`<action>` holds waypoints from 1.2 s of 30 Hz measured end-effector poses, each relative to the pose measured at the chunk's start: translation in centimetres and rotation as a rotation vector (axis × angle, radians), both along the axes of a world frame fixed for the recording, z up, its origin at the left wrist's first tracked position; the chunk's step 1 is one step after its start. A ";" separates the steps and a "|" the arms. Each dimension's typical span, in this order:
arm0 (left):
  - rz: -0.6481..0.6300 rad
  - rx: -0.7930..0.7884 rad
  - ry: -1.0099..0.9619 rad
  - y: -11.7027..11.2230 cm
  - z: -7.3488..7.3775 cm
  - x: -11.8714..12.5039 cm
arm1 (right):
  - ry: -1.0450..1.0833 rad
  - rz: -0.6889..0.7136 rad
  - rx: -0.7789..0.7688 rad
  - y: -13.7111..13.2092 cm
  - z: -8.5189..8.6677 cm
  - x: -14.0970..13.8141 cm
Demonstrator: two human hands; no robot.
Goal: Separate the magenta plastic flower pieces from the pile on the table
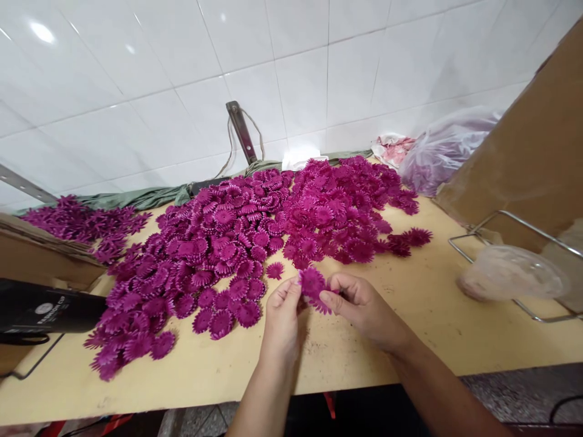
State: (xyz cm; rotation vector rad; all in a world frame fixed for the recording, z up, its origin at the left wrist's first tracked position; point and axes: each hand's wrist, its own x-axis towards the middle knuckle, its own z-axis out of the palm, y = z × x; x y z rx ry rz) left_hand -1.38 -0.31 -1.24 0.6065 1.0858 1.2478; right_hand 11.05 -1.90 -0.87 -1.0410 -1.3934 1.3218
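Between my two hands, just above the table near its front, are magenta artificial flower pieces with toothed petals. My left hand pinches their left edge between thumb and fingers. On the other side, my right hand has its thumb and bent fingers closed on the right edge. They look like more than one layer, but how many I cannot tell. A single small magenta flower piece lies just beyond my left hand. Behind it spreads a large heap of cupped flower pieces, touching a flatter heap to the right.
Spiky magenta pieces lie at the far left. A black cup lies sideways at the left edge. To the right are a clear plastic tub in a wire holder, a cardboard sheet and a plastic bag. White tiles back the wooden table.
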 end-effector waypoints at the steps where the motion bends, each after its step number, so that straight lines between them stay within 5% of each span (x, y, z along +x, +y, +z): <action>1: 0.069 -0.036 -0.042 0.4 0.1 -0.3 | -0.008 0.052 0.012 -0.4 0.2 0.0; 4: 0.300 -0.115 -0.116 1.6 1.0 -1.8 | -0.042 0.155 0.034 -1.1 0.8 0.9; 6: 0.322 -0.032 -0.102 2.0 1.5 -2.8 | -0.111 0.020 0.016 -0.6 0.9 2.2; 10: 0.012 0.049 -0.004 1.2 1.4 -2.6 | -0.353 -0.582 0.085 1.6 0.8 4.5; 12: -0.110 0.009 0.042 0.4 0.7 -1.7 | -0.499 -0.762 0.204 1.7 0.8 4.4; 15: -0.198 0.003 0.073 -0.4 -0.2 -0.4 | -0.542 -0.585 0.258 0.3 0.7 2.5; 19: -0.295 0.022 0.073 -1.0 -0.4 0.2 | -0.322 -0.229 0.020 -1.2 0.1 0.0; 27: -0.330 0.085 0.131 -1.6 -0.2 0.1 | -0.013 -0.164 -0.049 -0.9 -0.5 0.9; 32: -0.327 0.139 0.193 -1.7 -0.3 0.3 | -0.065 -0.163 0.000 -1.0 -0.8 0.9; 36: -0.272 0.233 0.352 -1.2 -0.5 0.1 | -0.249 -0.400 0.129 -1.1 -0.7 0.6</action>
